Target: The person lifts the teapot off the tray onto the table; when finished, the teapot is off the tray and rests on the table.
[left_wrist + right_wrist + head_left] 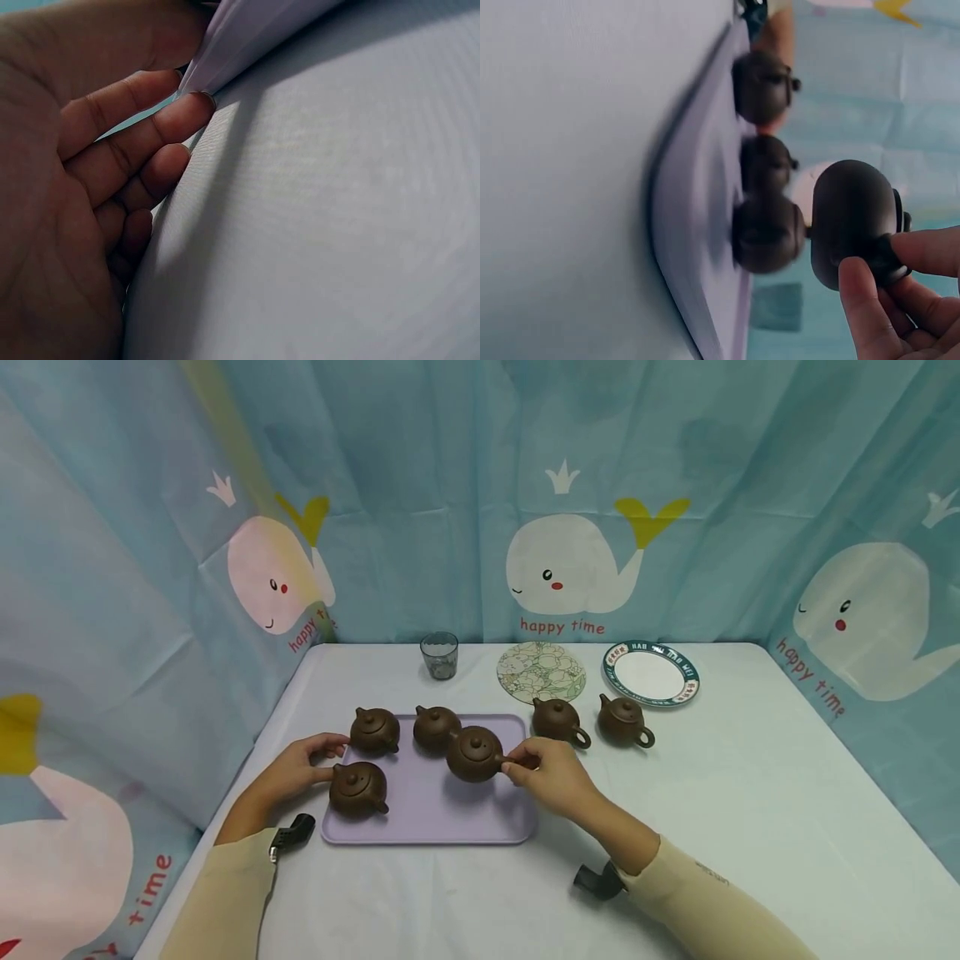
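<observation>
My right hand [558, 777] pinches the handle of a dark brown teapot [474, 756] between thumb and fingers. In the right wrist view this teapot [855, 214] is held up off the lilac tray [450, 822], lid side away from the tray. At the tray's left edge, my left hand [292, 768] rests its fingertips by the rim; the left wrist view shows loosely bent fingers [154, 131] touching there. Three more brown teapots stand on the tray: one at back left [374, 731], one at front left [357, 791], one at back middle [435, 729].
Right of the tray, two similar teapots stand on the white table, one nearer [555, 721] and one farther right [624, 722]. Behind are a glass [439, 656], a round patterned mat [540, 672] and a green-rimmed plate [611, 672]. A blue whale curtain [420, 560] encloses the table.
</observation>
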Demonstrator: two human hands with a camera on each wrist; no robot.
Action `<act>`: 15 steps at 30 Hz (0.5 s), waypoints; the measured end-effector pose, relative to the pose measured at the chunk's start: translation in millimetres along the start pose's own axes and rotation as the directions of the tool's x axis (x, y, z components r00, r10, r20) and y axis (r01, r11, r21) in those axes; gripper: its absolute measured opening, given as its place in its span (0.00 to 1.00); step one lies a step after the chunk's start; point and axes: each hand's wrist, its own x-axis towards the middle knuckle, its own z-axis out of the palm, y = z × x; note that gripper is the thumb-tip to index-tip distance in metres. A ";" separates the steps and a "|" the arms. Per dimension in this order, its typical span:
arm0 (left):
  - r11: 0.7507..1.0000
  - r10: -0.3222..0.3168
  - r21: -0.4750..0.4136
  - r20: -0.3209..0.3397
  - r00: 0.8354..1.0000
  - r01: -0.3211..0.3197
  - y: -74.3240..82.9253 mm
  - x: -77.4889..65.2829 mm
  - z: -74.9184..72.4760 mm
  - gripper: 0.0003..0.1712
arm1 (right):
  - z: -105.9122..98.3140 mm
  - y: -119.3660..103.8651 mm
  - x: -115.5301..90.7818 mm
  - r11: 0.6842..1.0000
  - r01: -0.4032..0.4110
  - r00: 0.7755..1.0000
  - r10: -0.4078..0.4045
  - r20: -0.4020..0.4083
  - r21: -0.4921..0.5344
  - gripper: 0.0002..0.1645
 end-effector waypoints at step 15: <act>1.000 0.005 0.001 -0.002 1.000 -0.005 16.4 -4.4 -2.7 0.29 | -72.8 16.1 -3.8 0.998 -0.067 0.988 0.064 -0.143 -0.016 0.09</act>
